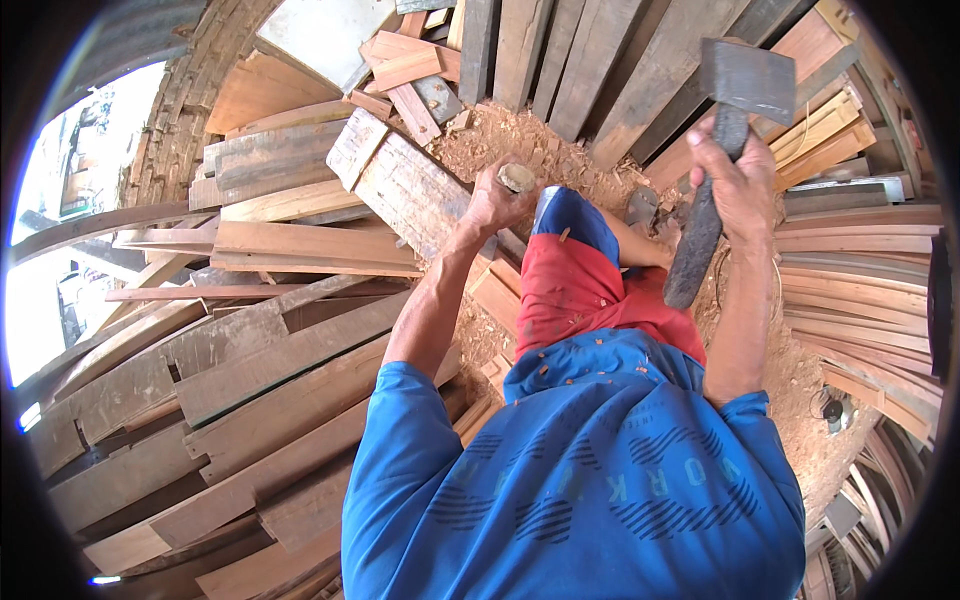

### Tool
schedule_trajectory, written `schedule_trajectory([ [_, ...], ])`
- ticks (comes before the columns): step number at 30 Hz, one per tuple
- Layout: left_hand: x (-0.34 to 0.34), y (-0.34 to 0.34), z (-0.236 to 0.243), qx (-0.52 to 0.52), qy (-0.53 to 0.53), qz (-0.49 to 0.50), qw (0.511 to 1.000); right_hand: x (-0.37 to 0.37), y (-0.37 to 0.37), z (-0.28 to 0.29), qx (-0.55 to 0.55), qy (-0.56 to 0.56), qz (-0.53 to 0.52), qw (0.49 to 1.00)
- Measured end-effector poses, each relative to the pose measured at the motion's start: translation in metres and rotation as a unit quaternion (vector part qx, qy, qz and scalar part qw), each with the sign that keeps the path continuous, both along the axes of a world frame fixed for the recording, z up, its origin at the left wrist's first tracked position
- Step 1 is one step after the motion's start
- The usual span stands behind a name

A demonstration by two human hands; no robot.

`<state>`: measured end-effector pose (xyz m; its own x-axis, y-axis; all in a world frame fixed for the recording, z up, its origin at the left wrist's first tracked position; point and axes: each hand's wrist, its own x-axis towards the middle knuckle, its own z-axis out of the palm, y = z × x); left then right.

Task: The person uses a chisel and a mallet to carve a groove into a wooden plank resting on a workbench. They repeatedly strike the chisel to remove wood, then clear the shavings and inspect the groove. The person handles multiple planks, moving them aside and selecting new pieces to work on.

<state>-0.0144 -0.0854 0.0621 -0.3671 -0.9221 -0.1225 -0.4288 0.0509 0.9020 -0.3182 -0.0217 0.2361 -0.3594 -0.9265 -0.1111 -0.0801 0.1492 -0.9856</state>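
My left hand [490, 210] is closed around a short tool with a pale, round top [516, 179], seen end-on above the fist; its lower end is hidden. That hand is over the right end of a worn, whitish timber [390, 185] lying beside my knee. My right hand [738, 185], raised at the right, grips the dark handle [690, 260] of a hammer-like tool with a broad, squarish metal head [748, 80] pointing upward. My blue-shirted body and red shorts [570, 295] fill the lower middle.
Stacked planks [300, 350] crowd the left, more boards [850, 280] the right. Upright timbers [560, 60] line the back. Wood shavings [480, 135] cover the ground around the timber. A bright opening [60, 140] shows at the far left, beside rough, weathered wood [170, 110].
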Motion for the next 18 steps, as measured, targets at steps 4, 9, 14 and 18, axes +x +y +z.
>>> schedule_trajectory([
  [4,0.005,0.004,-0.008,-0.046,0.006,-0.014,0.999,0.000,-0.007,0.002,-0.071,-0.015,-0.052,0.996],
  [9,0.000,0.017,0.007,-0.020,-0.019,-0.053,0.998,0.055,-0.001,-0.060,0.048,0.123,0.043,0.990],
  [14,-0.003,0.021,0.004,-0.088,-0.029,-0.070,0.993,0.080,0.018,-0.094,0.133,0.295,0.294,0.900],
  [18,0.000,0.026,-0.001,0.022,-0.058,-0.067,0.996,0.052,0.005,-0.060,0.039,0.140,0.172,0.974],
])
